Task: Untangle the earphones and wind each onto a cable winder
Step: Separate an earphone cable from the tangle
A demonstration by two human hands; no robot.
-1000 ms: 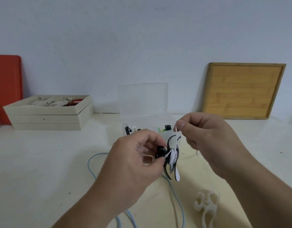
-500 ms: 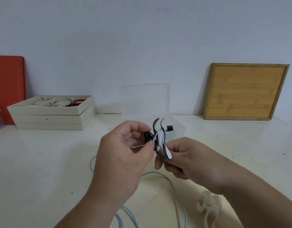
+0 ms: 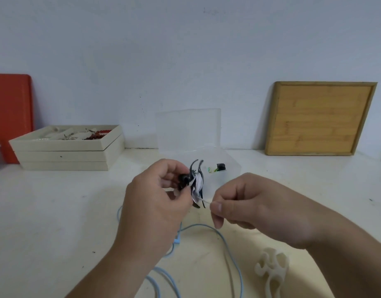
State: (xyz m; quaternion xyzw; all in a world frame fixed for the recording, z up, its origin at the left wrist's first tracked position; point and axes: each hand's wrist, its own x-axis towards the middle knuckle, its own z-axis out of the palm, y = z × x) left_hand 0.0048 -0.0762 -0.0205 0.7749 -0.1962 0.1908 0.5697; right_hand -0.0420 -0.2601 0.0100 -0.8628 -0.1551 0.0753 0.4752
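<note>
We see a plain indoor worktable point(image 3: 45, 211): bare white wall point(image 3: 185, 50), stacked beige trays point(image 3: 62, 155) at ten o'clock, bamboo board point(image 3: 318, 119) at two.

Both forearms are bare, no sleeves, rings or watch showing.

White table point(image 3: 45, 222): blue cable point(image 3: 232, 244), white winder point(image 3: 272, 268), trays point(image 3: 65, 151).

On the worktop point(image 3: 56, 211), stacked trays point(image 3: 65, 151) sit back left, a lidded box point(image 3: 189, 134) (open) centre, a board point(image 3: 318, 119) leaning right; cable point(image 3: 228, 244) and winder point(image 3: 273, 269) lie nearest.
</note>
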